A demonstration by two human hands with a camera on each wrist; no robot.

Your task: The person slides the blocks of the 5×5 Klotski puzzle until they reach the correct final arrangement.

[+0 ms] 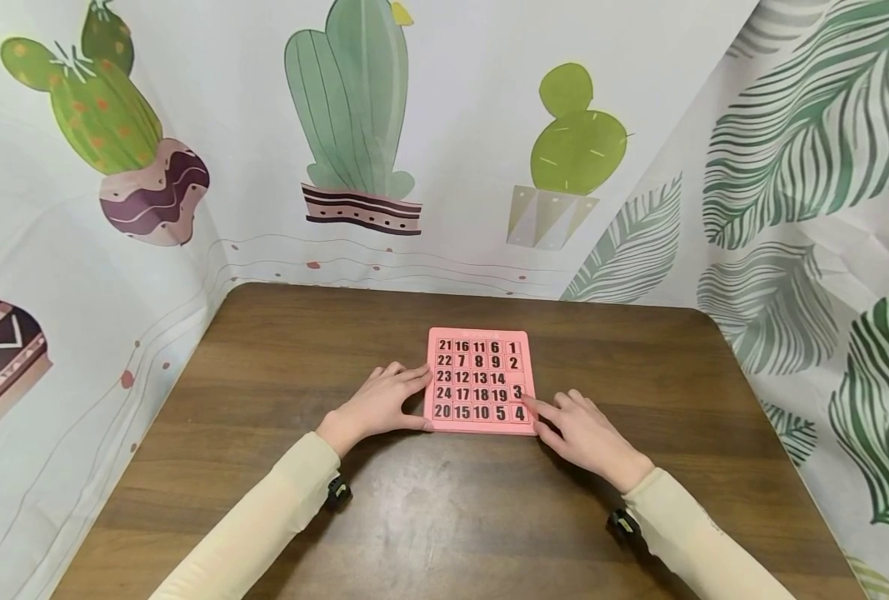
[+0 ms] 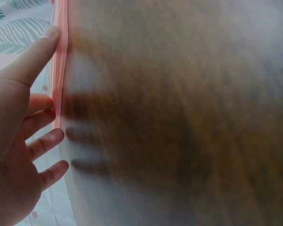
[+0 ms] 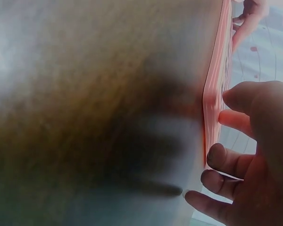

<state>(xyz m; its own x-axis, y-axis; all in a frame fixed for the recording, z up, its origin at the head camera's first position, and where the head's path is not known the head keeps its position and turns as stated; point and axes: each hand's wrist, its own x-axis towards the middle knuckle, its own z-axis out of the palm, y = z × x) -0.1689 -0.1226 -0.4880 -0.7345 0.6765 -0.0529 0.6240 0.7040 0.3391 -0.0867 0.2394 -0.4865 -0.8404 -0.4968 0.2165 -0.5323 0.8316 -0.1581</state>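
A pink sliding number puzzle (image 1: 481, 427) lies flat on the table, its black-numbered tiles facing up. One gap shows in the right column, between tile 2 (image 1: 514, 363) and tile 3 (image 1: 517, 392). My left hand (image 1: 377, 404) rests against the puzzle's left edge, thumb at the near corner and fingertips farther up. On the other side, my right hand (image 1: 585, 433) touches tile 3 with the index fingertip, while its thumb lies by the near right corner. Both wrist views show the puzzle's pink side edge (image 2: 61, 61) edge-on, with relaxed fingers spread beside it.
The brown wooden table (image 1: 429, 517) extends around the puzzle on every side. Behind it and at both sides hangs a white cloth (image 1: 459, 167) printed with cacti and leaves. A dark strap device (image 1: 624, 525) sits at each wrist, beside pale sleeves.
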